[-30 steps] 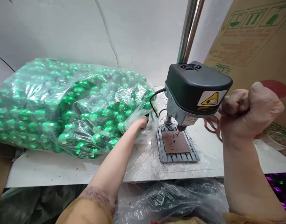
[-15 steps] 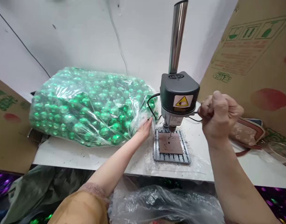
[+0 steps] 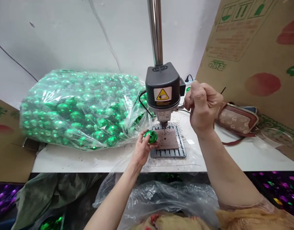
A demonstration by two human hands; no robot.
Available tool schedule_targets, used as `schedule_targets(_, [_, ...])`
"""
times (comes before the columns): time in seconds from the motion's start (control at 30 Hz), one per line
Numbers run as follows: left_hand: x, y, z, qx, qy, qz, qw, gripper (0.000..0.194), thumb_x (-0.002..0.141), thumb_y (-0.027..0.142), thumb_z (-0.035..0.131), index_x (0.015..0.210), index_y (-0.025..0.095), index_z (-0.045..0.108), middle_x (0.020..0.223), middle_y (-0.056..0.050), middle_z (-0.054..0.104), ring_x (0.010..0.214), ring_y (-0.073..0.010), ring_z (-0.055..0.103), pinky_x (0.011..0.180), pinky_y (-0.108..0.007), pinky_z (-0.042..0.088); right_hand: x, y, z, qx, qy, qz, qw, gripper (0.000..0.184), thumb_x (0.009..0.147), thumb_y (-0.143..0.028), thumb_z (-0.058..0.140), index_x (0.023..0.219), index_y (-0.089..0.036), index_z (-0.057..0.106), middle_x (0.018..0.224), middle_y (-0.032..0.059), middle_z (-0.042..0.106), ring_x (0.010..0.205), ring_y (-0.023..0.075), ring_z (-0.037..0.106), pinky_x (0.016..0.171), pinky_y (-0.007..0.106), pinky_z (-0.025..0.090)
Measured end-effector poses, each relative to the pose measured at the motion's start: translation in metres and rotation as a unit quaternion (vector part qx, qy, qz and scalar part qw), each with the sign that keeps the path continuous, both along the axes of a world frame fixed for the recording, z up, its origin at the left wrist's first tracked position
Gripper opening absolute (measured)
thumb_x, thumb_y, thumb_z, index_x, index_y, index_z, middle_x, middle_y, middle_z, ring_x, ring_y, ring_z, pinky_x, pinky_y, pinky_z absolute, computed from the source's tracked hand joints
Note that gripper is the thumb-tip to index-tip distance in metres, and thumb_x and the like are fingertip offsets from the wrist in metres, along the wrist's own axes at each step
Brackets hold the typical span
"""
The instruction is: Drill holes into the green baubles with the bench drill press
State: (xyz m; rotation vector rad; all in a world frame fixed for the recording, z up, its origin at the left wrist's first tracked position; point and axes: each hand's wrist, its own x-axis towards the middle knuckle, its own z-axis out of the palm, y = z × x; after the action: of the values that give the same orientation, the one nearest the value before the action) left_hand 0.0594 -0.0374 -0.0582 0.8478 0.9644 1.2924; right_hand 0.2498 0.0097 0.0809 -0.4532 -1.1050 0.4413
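Observation:
A shiny green mirror ball (image 3: 151, 136) is pinched in the fingers of my left hand (image 3: 143, 146), at the left edge of a brown square board (image 3: 169, 143). The board has a small dark hole and lies on the slotted metal base (image 3: 168, 154) of a small drill press (image 3: 163, 86). Above the board, the drill's chuck (image 3: 163, 124) points down. My right hand (image 3: 202, 103) is closed in a fist around the press's feed handle (image 3: 181, 106), on the machine's right side; most of the handle is hidden by the fingers.
Left of the press lies a large clear plastic bag (image 3: 82, 111) full of green balls. A patterned purse (image 3: 238, 119) and a cardboard box (image 3: 247, 54) stand at the right. Dark shavings dot the white table (image 3: 72, 161). Clear plastic (image 3: 161, 198) hangs below the front edge.
My left hand has come out of the bag's opening with a green mirror ball and moved to the board. My right hand stays on the feed handle. The camera view has shifted.

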Motion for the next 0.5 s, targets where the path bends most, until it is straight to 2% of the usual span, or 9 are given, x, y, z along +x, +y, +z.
schedule_targets(0.07, [-0.001,-0.004,-0.005,-0.004,0.025,0.025,0.999,0.056,0.081,0.054,0.072,0.124,0.027,0.048,0.094,-0.001,0.065,0.070,-0.0145,0.068,0.069,-0.032,0.059,-0.001,0.000,0.000,-0.009,0.005,0.008,1.000,0.048,0.089,-0.041,0.061,0.052,-0.019,0.039,0.047,-0.0063,0.037,0.044,0.0038,0.032,0.045,0.026,0.025])
schedule_targets(0.13, [-0.006,-0.012,-0.012,0.007,0.083,0.080,0.993,0.054,0.083,0.057,0.068,0.124,0.026,0.052,0.102,-0.003,0.064,0.074,-0.0142,0.067,0.072,-0.033,0.060,-0.002,-0.001,0.001,-0.028,0.012,0.030,0.999,0.049,0.089,-0.043,0.062,0.053,-0.019,0.038,0.049,-0.0062,0.035,0.046,0.0038,0.030,0.047,0.026,0.023])
schedule_targets(0.23, [-0.018,-0.027,-0.025,0.026,0.213,0.169,0.962,0.059,0.081,0.061,0.068,0.125,0.024,0.057,0.114,-0.007,0.062,0.080,-0.0152,0.065,0.069,-0.030,0.060,0.000,0.000,0.008,-0.055,0.001,0.053,0.997,0.050,0.088,-0.047,0.061,0.053,-0.019,0.037,0.050,-0.0060,0.032,0.048,0.0044,0.027,0.047,0.027,0.022])
schedule_targets(0.3, [-0.026,-0.036,-0.036,0.025,0.281,0.194,0.940,0.062,0.078,0.063,0.070,0.124,0.023,0.058,0.108,-0.005,0.064,0.072,-0.0146,0.064,0.065,-0.030,0.060,0.002,0.004,0.015,-0.070,-0.015,0.073,0.995,0.052,0.087,-0.050,0.062,0.053,-0.020,0.036,0.050,-0.0060,0.032,0.048,0.0047,0.028,0.047,0.027,0.024])
schedule_targets(0.43, [-0.039,-0.045,-0.059,0.045,0.345,0.237,0.907,0.062,0.068,0.064,0.076,0.115,0.025,0.064,0.115,-0.006,0.066,0.093,-0.0249,0.068,0.071,-0.034,0.062,0.008,0.026,0.029,-0.090,-0.034,0.120,0.988,0.056,0.081,-0.064,0.062,0.055,-0.021,0.037,0.051,-0.0058,0.035,0.049,0.0052,0.031,0.045,0.026,0.027])
schedule_targets(0.5, [-0.042,-0.044,-0.067,0.044,0.360,0.265,0.894,0.063,0.068,0.065,0.074,0.115,0.026,0.064,0.118,-0.006,0.066,0.099,-0.0272,0.069,0.071,-0.034,0.062,0.009,0.037,0.033,-0.096,-0.041,0.135,0.985,0.058,0.081,-0.069,0.058,0.056,-0.021,0.037,0.050,-0.0059,0.035,0.049,0.0052,0.033,0.045,0.025,0.028])
